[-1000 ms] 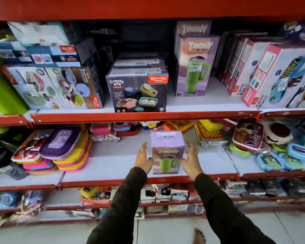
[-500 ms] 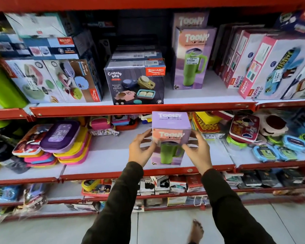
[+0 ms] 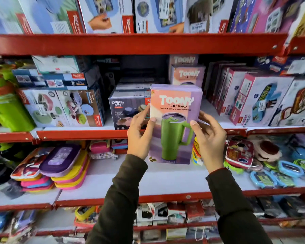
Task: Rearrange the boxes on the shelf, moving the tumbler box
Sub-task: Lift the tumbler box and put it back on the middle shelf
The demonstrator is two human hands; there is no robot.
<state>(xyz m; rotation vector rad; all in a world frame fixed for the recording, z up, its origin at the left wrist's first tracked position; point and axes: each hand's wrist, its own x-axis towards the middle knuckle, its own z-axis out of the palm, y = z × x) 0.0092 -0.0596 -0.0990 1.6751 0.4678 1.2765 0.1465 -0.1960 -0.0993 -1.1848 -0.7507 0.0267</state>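
The tumbler box (image 3: 174, 124) is in the air, upright, held in front of the red lip of the middle shelf (image 3: 81, 133) and clear of the white lower shelf (image 3: 162, 180) beneath it. The left hand (image 3: 139, 136) grips its left edge with the thumb on the front face; the right hand (image 3: 209, 138) clasps the right edge the same way. Both hands are closed on the box, so the step in hand looks like the carry: the box is lifted and on its way to a new spot.

The likely place, by my judgement, is the middle shelf, where two more boxes of the same kind (image 3: 187, 74) stand stacked behind it, next to the dark Crunchy Bite box (image 3: 127, 110). The next move would call for raising the box over the shelf lip and setting it down level in the gap just in front of that stack, without knocking the neighbours.

Readable print: "TOONY" in large white letters and "TUMBLER" below it, above a picture of a green handled tumbler. The dark box reads "Crunchy bite". The finer lines under the title and the price stickers higher up are too blurred to read.
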